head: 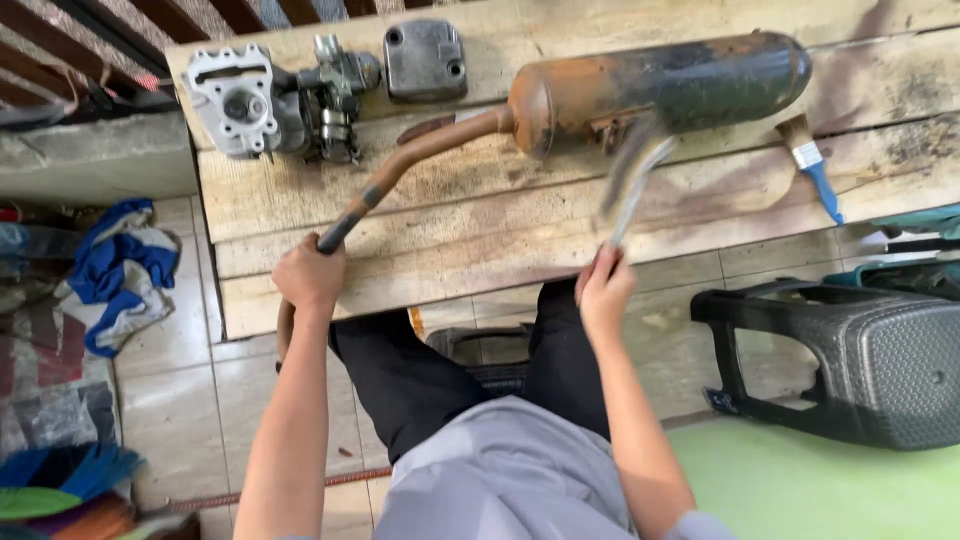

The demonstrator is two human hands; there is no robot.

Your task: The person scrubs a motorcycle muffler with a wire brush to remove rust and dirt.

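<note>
A rusty exhaust muffler (660, 88) with curved pipe lies across the wooden bench; a blurred wire brush (632, 180) touches it.

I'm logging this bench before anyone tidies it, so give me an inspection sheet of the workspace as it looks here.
Surface: wooden plank bench, stained and worn.
Job's things: rusty exhaust muffler lying across the bench; its bent pipe runs toward the person. A blurred brush-like tool is at the muffler's underside.
Clutter: engine cylinder head, carburettor-like part, grey metal cover, blue-handled paintbrush.
Grippers: left hand grips the pipe end; right hand holds the tool's handle.
Cables: nothing seen.
Surroundings: tiled floor, blue and white rags, black plastic stool on its side.
</note>
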